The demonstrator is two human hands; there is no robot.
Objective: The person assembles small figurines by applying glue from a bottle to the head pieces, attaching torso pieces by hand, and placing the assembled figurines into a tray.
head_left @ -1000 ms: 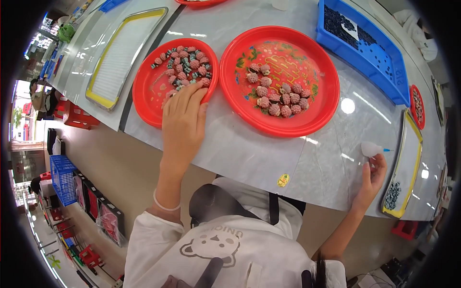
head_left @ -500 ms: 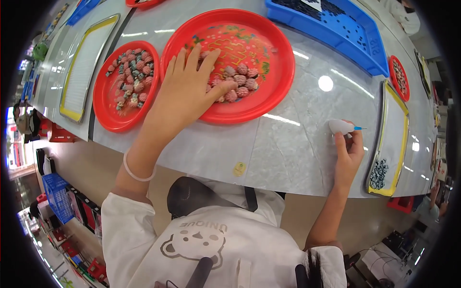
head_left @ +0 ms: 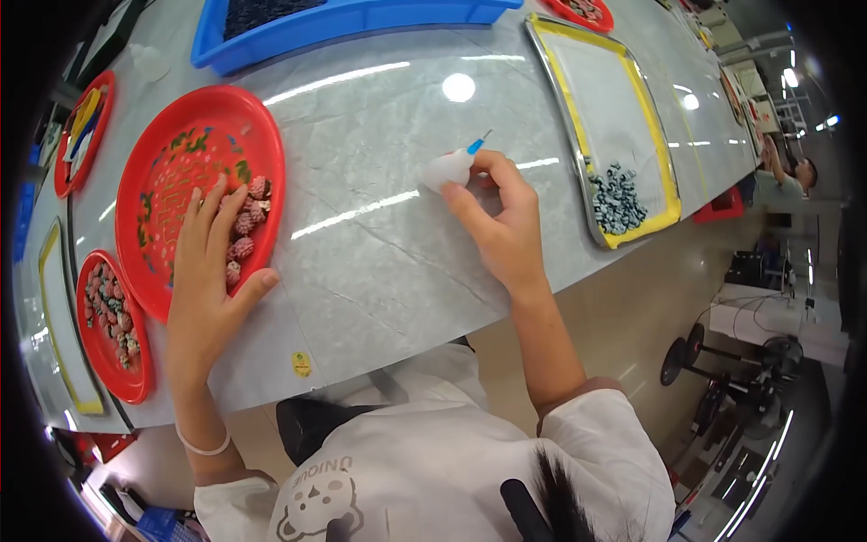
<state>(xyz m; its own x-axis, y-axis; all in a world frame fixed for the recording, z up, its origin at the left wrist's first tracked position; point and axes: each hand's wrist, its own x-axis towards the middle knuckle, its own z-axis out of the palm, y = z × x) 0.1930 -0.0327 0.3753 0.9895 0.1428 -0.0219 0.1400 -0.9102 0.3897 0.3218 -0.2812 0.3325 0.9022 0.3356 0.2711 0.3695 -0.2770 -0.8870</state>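
My left hand (head_left: 206, 262) lies over the right side of a large round red plastic tray (head_left: 135, 203), its fingers spread and stretched out. Several pink, bumpy, berry-like pieces (head_left: 242, 246) sit beside and partly under those fingers. Whether the fingertips press on any piece is hidden. Above the grey tabletop (head_left: 388, 262), my right hand (head_left: 508, 221) closes around a small white squeeze bottle (head_left: 444, 172). A blue needle tip (head_left: 476, 146) on the bottle points up and to the right.
A smaller red tray (head_left: 138, 384) of pink and dark pieces stands at the left. To the right lies a yellow-edged metal tray (head_left: 623, 99) with small dark blue-green pieces (head_left: 617, 203). A blue bin (head_left: 361, 25) is at the back. Another person (head_left: 795, 181) appears far right.
The view has swung to the right, so the trays sit farther left. The needle tip now angles upward. My left hand remains at the large tray and my right still grips the bottle.
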